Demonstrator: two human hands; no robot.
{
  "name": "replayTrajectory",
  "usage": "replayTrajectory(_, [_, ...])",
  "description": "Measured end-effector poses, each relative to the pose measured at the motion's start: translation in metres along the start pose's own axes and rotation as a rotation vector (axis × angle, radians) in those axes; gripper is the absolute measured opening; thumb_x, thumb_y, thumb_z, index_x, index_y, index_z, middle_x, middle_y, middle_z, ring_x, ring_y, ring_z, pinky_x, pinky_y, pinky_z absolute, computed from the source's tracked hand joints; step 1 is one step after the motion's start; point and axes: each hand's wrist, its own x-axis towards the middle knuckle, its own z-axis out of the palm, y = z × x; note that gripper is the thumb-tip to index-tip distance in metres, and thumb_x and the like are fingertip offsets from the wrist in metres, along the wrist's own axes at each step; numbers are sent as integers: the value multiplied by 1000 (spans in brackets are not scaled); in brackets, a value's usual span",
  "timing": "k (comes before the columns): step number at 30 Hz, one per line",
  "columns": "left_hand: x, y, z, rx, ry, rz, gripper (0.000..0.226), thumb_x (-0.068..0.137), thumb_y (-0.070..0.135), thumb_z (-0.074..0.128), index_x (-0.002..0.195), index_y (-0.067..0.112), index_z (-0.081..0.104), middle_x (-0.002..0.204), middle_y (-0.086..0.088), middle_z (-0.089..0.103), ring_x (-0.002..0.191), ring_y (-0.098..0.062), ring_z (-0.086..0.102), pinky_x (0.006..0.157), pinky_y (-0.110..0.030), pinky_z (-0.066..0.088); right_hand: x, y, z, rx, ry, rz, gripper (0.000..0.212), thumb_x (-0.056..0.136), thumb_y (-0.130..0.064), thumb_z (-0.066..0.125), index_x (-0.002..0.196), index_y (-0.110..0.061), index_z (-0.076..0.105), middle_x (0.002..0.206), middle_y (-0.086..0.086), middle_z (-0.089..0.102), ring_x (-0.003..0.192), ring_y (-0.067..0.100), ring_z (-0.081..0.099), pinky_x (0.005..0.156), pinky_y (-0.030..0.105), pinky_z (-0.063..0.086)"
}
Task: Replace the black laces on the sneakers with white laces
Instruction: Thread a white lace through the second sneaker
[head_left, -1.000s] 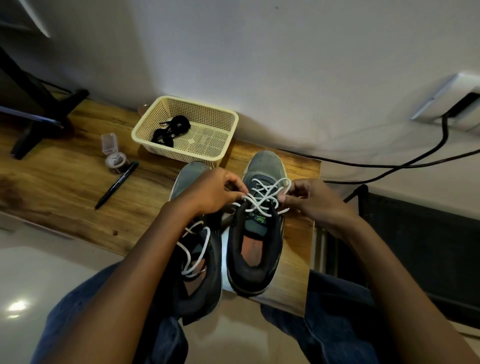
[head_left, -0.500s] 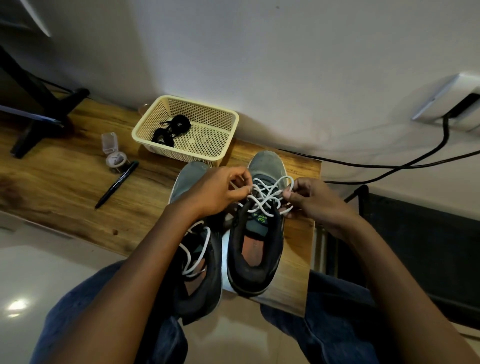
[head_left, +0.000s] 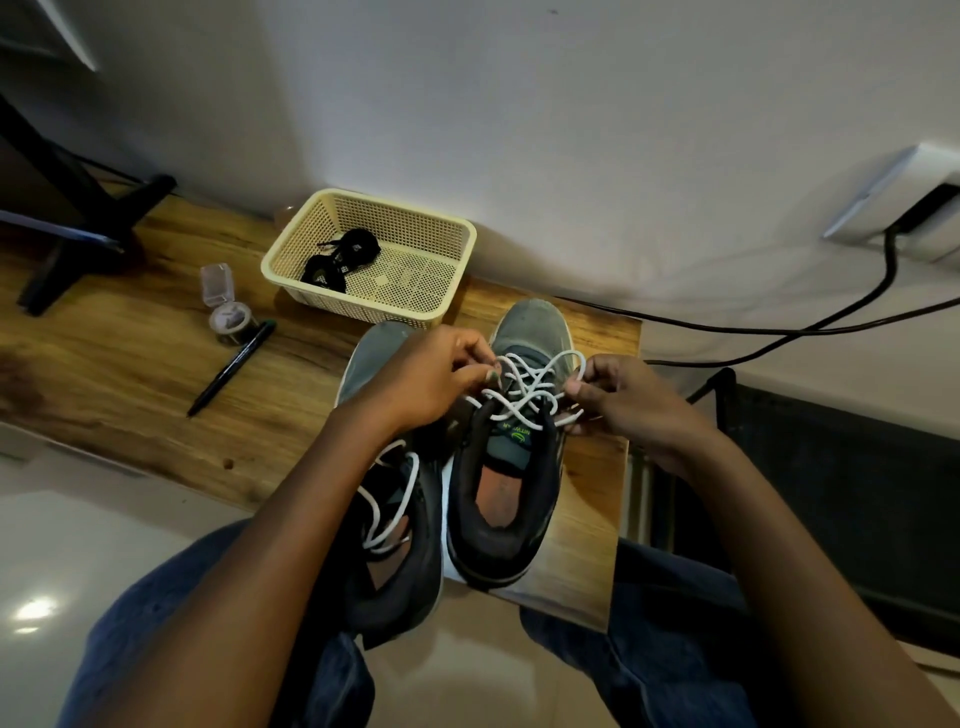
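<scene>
**Both hands on the right shoe's white lace**

Nearest me I see my knees in blue jeans (head_left: 171, 623), with both forearms reaching forward over them to the table (head_left: 130, 379). Two grey sneakers sit side by side at the table's near edge, heels toward me, toes toward the wall.

The left shoe (head_left: 384, 519) lies mostly under my left forearm. A white lace (head_left: 395, 499) is already threaded in it, and its loose loops trail back over the shoe's opening, clear of either hand.

The right shoe (head_left: 511, 467) stands just beside it, touching or nearly so. Its white lace (head_left: 524, 389) criss-crosses over the tongue, slack, with loops standing up above the eyelets. My left hand (head_left: 426, 379) sits at the shoe's left side, fingers curled and pinching the lace at the upper crossings. My right hand (head_left: 618, 400) sits at the shoe's right side, thumb and fingertips pinching the lace where it leaves the eyelets. The laced part lies directly between the two hands, both touching it.

Farther out on the left, a black pen (head_left: 234, 366) lies slantwise on the wood, its far end next to a small clear jar (head_left: 231, 319) with its lid flipped open. Beyond the shoes' toes, against the wall, stands a cream mesh basket (head_left: 452, 244); the black laces (head_left: 337, 260) lie bundled in its left half, well apart from both hands. A black stand (head_left: 78, 228) fills the far left corner, and black cables (head_left: 779, 327) run along the wall to the right.
</scene>
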Motion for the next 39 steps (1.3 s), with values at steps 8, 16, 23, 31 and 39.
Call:
replayTrajectory(8, [-1,1,0,-55,-29,-22,5,92,13,61,95,16,64,91,-5,72,86,-18,69,84,-37,54,0,-2,2,-1,3,6,9,98,-7,49,92,-3,55,78,10,66,69,22,62,59,22,54])
replayTrajectory(16, [0,2,1,-20,11,-13,21,90,13,64,75,27,60,83,-4,73,82,-20,69,80,-38,53,1,-1,0,-5,-4,23,11,98,-9,49,98,-1,57,80,12,67,66,19,63,58,23,54])
replayTrajectory(23, [2,-8,-5,-28,-57,-79,12,88,18,67,99,20,61,87,-3,72,85,-17,68,80,-31,51,-4,-5,-3,68,86,48,20,87,-3,66,90,-9,48,68,9,68,57,17,67,53,27,56])
replayTrajectory(31, [2,-10,-7,100,-109,-99,9,87,15,69,92,10,74,77,4,69,67,-4,60,65,-19,45,-13,-7,-3,-68,-97,89,4,81,1,70,85,2,68,84,16,72,67,13,68,58,19,56])
replayTrajectory(39, [0,-8,-8,104,-105,-93,9,86,17,70,92,13,73,72,11,65,60,4,56,57,-10,43,-10,-9,3,93,-71,97,5,90,-4,60,87,0,62,81,20,65,66,21,61,62,25,56])
